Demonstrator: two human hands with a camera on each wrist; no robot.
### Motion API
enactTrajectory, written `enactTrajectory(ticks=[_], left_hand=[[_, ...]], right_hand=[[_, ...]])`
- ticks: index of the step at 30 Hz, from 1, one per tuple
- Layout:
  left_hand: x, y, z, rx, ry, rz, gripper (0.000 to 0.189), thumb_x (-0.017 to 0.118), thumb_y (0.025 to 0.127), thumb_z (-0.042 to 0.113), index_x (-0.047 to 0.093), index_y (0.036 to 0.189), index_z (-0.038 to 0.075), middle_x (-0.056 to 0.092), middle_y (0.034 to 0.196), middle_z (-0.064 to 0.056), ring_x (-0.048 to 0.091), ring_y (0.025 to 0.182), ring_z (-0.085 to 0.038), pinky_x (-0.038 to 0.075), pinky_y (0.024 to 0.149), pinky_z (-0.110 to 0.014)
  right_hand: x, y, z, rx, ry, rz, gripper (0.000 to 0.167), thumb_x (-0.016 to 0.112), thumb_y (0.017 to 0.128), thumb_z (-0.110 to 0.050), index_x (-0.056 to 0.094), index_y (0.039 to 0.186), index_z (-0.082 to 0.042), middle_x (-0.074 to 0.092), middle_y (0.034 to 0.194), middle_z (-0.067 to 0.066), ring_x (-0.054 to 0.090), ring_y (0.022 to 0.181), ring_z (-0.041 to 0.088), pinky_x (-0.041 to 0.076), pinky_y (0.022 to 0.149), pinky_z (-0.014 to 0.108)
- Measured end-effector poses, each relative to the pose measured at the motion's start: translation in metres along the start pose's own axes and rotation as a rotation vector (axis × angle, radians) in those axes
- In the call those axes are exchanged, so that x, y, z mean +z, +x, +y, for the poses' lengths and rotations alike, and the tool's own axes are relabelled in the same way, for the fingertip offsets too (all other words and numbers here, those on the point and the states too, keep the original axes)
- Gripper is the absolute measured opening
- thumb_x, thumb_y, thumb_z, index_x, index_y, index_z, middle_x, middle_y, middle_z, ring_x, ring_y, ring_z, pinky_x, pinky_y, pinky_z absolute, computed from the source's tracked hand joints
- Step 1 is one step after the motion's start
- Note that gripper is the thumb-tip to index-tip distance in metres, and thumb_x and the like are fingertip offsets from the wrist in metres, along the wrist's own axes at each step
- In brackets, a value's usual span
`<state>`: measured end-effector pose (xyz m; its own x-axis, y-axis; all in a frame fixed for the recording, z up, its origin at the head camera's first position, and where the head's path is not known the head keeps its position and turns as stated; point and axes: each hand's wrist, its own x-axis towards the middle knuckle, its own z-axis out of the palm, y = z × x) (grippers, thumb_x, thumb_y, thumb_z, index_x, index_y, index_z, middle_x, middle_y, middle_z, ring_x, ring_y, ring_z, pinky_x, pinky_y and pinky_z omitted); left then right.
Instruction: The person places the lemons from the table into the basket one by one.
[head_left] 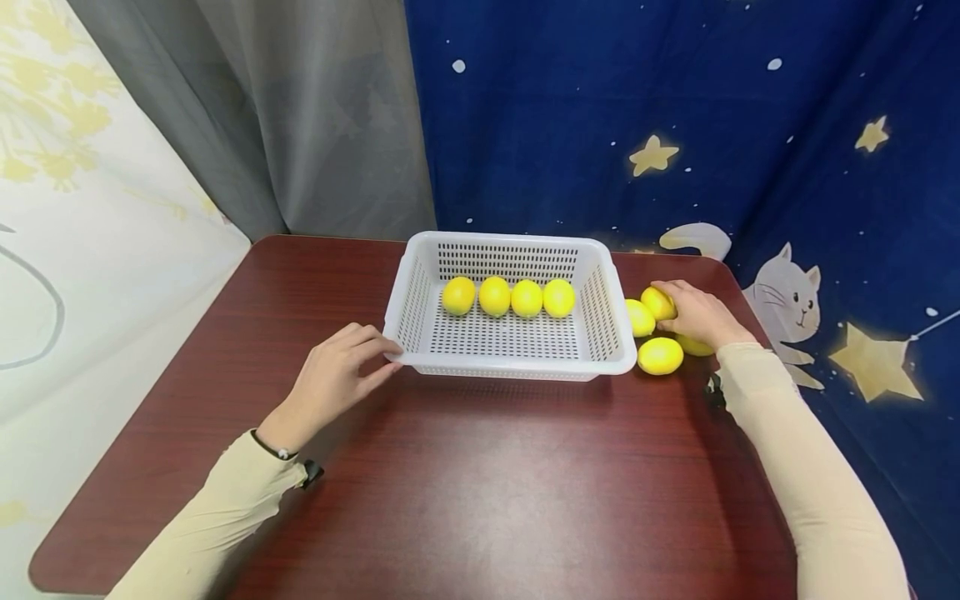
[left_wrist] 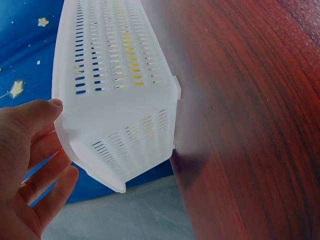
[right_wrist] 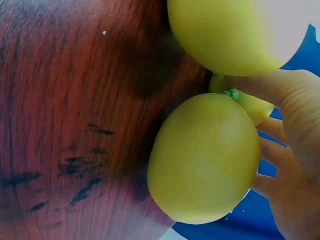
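Observation:
A white plastic basket (head_left: 495, 364) with slotted walls stands on the table, holding a row of several yellow lemons (head_left: 527, 298). My left hand (head_left: 337, 375) pinches its near left corner; in the left wrist view the thumb (left_wrist: 49, 107) lies on the basket's rim. To the right of the basket, my right hand (head_left: 697, 312) grips a lemon (head_left: 657, 303) at the back of a small group. Its thumb and fingers reach around that lemon (right_wrist: 256, 107) in the right wrist view, where two nearer lemons partly hide it.
Loose lemons (head_left: 660, 357) lie against the basket's right side and under the right hand. The dark red table (head_left: 510, 483) has rounded corners. Behind it hang a grey curtain (head_left: 337, 125) and a blue starry curtain (head_left: 555, 125).

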<state>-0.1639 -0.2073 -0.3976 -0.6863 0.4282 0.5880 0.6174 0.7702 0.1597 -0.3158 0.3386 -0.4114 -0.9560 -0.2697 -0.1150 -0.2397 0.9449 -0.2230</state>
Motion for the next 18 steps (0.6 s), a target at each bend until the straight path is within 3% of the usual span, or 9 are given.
enactTrajectory(ticks=[18], left_hand=[[0.0016,-0.0007,0.0001,0.01,-0.003,0.026,0.019,0.083,0.078,0.019,0.073,0.094,0.019,0.066,0.086,0.007,0.055,0.082,-0.009,0.051,0.068,-0.03]], right_hand=[[0.0013,0.0007,0.0006,-0.004,-0.021,0.052,0.071,0.07,0.088,-0.022,0.038,0.148,-0.005,0.045,0.147,0.025,0.048,0.127,0.044,0.034,0.111,0.065]])
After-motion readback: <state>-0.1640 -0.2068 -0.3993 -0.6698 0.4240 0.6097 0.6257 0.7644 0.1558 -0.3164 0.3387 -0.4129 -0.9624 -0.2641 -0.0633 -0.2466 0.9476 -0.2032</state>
